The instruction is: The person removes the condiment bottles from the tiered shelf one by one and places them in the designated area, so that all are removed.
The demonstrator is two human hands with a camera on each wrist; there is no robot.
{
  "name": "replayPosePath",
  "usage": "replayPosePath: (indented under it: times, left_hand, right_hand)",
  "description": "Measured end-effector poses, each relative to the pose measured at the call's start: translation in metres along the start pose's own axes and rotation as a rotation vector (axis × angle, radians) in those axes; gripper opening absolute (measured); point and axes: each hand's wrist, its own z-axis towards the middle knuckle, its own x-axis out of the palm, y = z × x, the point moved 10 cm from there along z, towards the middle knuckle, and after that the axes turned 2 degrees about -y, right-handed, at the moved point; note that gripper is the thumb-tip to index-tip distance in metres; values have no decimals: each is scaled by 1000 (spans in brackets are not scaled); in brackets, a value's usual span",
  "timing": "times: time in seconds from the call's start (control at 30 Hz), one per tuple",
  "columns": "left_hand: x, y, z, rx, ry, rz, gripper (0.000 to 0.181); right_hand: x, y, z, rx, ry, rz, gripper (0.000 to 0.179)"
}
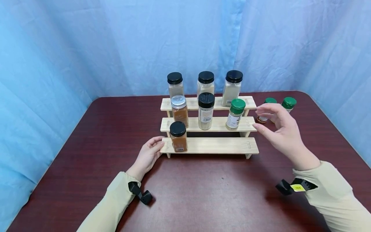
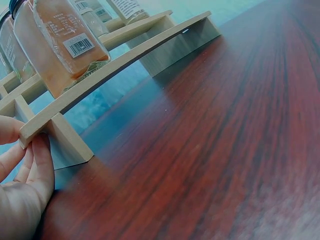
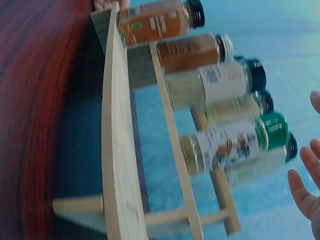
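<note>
My left hand (image 1: 147, 154) pinches the left end of the bottom step of a three-tier wooden spice rack (image 1: 214, 145). In the left wrist view, the thumb and fingers (image 2: 37, 165) close on that corner. An orange-brown spice jar with a black lid (image 1: 179, 141) stands near it on the bottom step. My right hand (image 1: 281, 129) is raised right of the rack, thumb apart from the curved fingers, holding nothing. The nearest jar on the rack is a green-capped one (image 1: 234, 118), at the middle step's right. Beside it stand a black-capped jar (image 1: 206, 112) and a silver-lidded brown one (image 1: 180, 112).
Three black-lidded jars of pale powder, one at the right (image 1: 232, 90), line the top step. Two green-capped jars (image 1: 288, 103) stand on the dark red table (image 1: 203, 193) behind my right hand, partly hidden by it. Blue curtains (image 1: 145, 48) surround the table.
</note>
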Motion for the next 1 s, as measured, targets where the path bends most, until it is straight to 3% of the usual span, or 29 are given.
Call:
replayPosePath:
  times: [0.27, 0.5, 0.73, 1.0]
  left_hand:
    - [3, -1, 2, 3, 1, -4, 28]
    - [2, 0, 3, 1, -5, 7, 29]
    - [2, -1, 2, 8, 2, -8, 29]
    - [1, -1, 0, 5, 11, 1, 33]
  right_hand:
    - [30, 17, 4, -38, 88, 38, 59]
    - [59, 30, 5, -106, 125, 9, 60]
    - [87, 35, 3, -94, 186, 24, 56]
    - [127, 43, 0, -138, 278, 50, 58]
